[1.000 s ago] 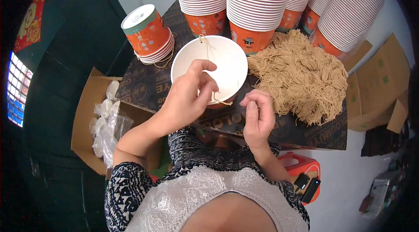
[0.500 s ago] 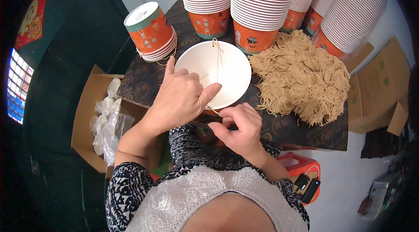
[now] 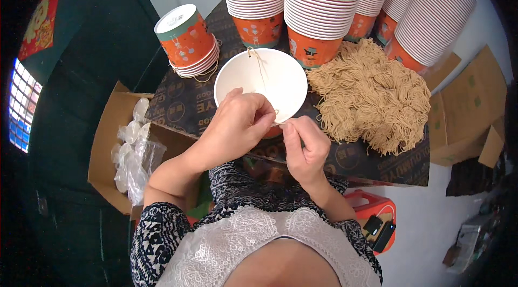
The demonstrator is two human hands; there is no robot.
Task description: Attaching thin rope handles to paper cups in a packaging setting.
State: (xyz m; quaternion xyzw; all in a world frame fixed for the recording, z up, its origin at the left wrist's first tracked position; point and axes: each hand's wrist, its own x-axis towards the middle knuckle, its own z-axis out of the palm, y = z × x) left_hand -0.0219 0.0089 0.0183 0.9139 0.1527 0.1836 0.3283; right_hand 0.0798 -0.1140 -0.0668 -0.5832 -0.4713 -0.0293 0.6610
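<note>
A white-lined paper cup (image 3: 253, 79) with an orange outside lies tilted toward me on the dark board (image 3: 178, 104). A thin tan string (image 3: 258, 63) runs from its far rim across the inside to the near rim. My left hand (image 3: 237, 125) grips the cup's near rim and pinches the string there. My right hand (image 3: 305, 144) sits just right of it, fingertips closed on the string's end at the rim. A heap of tan strings (image 3: 372, 95) lies to the right.
Tall stacks of orange paper cups (image 3: 318, 14) stand behind. A short stack with a lid (image 3: 186, 38) lies at the left. An open cardboard box of clear plastic lids (image 3: 129, 149) sits lower left. Flattened cartons (image 3: 469, 109) lie right, a red crate (image 3: 375, 219) below.
The cup has tipped and shifted slightly. My right hand came up from below the rim to meet my left hand at the near rim, and the string now runs across the cup's inside.
</note>
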